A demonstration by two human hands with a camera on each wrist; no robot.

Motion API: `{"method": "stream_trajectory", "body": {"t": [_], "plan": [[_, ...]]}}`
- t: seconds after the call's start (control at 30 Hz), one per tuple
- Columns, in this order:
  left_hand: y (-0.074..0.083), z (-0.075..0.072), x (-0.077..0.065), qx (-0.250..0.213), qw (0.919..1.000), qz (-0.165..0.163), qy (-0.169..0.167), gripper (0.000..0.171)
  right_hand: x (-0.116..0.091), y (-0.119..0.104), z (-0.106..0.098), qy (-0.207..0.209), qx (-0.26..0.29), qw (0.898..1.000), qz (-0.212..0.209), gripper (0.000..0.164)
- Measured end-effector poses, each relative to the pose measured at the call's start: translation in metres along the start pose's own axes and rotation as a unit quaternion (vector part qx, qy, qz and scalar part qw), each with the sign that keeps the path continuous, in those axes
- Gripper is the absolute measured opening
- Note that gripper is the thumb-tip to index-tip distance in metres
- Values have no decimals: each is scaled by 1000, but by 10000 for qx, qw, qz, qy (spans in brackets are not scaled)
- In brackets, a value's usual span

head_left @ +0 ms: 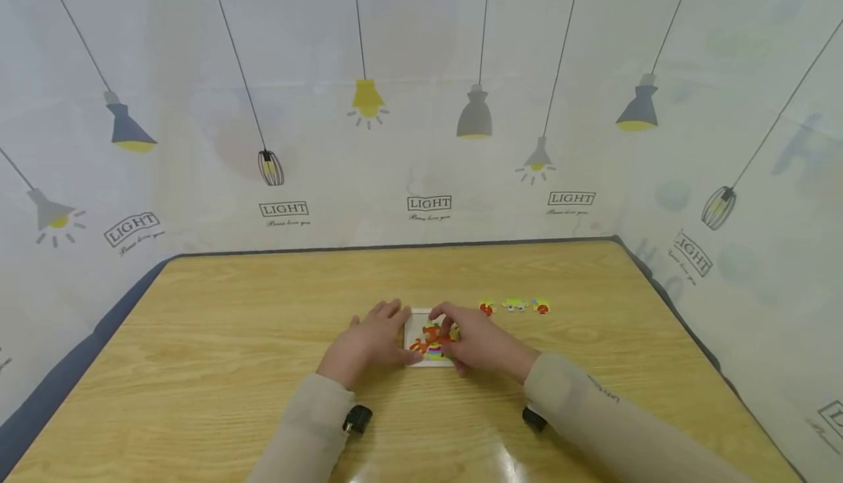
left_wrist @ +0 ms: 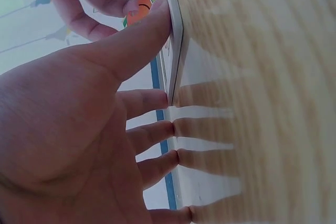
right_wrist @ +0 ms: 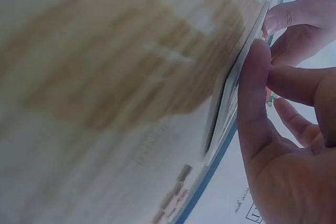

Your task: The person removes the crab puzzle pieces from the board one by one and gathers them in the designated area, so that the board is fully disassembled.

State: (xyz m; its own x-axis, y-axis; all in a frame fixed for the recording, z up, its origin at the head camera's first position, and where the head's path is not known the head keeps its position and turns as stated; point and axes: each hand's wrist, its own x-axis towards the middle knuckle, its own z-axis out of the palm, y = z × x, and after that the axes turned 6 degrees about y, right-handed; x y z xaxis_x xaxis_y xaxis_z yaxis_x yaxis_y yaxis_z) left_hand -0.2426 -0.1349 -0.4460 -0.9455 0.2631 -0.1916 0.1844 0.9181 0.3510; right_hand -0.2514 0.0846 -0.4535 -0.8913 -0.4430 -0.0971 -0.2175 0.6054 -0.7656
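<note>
Tray [head_left: 416, 323] sits on the table [head_left: 230, 337] between left hand [head_left: 370, 340] and right hand [head_left: 484, 338]. Left fingers are spread, thumb on the tray. Right fingers bend at the orange picture [head_left: 431, 334]; pinch cannot be determined.

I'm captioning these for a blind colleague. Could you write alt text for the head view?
A person's left hand and right hand touch opposite sides of a small white-rimmed tray holding a colourful picture on a wooden table. Three small colourful pieces lie beyond the right hand; a pale backdrop printed with hanging lamps stands behind.
</note>
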Motion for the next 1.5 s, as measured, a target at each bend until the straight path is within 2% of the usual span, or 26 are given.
{"method": "stream_trajectory", "body": {"t": [0.2, 0.43, 0.57, 0.67, 0.9, 1.07, 1.23, 1.33, 1.5], "plan": [[-1, 0, 2, 37, 10000, 8, -80, 90, 4, -4, 0, 77, -370, 9991, -207, 38], [-17, 19, 20, 61, 10000, 1, -67, 95, 9, -2, 2, 164, -746, 9966, -310, 30], [-10, 11, 12, 37, 10000, 16, -24, 93, 8, -3, -9, 333, -656, 9967, -353, 29], [-5, 4, 6, -11, 10000, 23, -9, 93, 4, 0, -26, 507, -437, 9971, -360, 31], [-3, 2, 2, -104, 9999, 26, -50, 92, -12, 31, -78, 1000, -271, 9946, -113, 35], [0, 1, 0, -87, 9999, -34, -51, 89, -26, 59, -102, 1046, -256, 9942, 66, 37], [0, 0, -1, -78, 9999, -71, -19, 88, -36, 80, -106, 818, -538, 9949, 262, 35], [-1, 1, 1, -80, 9999, -84, 4, 89, -41, 87, -103, 694, -508, 9952, 457, 36], [-2, 4, 3, -69, 10000, -60, -18, 90, -44, 95, -100, 658, -409, 9955, 540, 37]]}}
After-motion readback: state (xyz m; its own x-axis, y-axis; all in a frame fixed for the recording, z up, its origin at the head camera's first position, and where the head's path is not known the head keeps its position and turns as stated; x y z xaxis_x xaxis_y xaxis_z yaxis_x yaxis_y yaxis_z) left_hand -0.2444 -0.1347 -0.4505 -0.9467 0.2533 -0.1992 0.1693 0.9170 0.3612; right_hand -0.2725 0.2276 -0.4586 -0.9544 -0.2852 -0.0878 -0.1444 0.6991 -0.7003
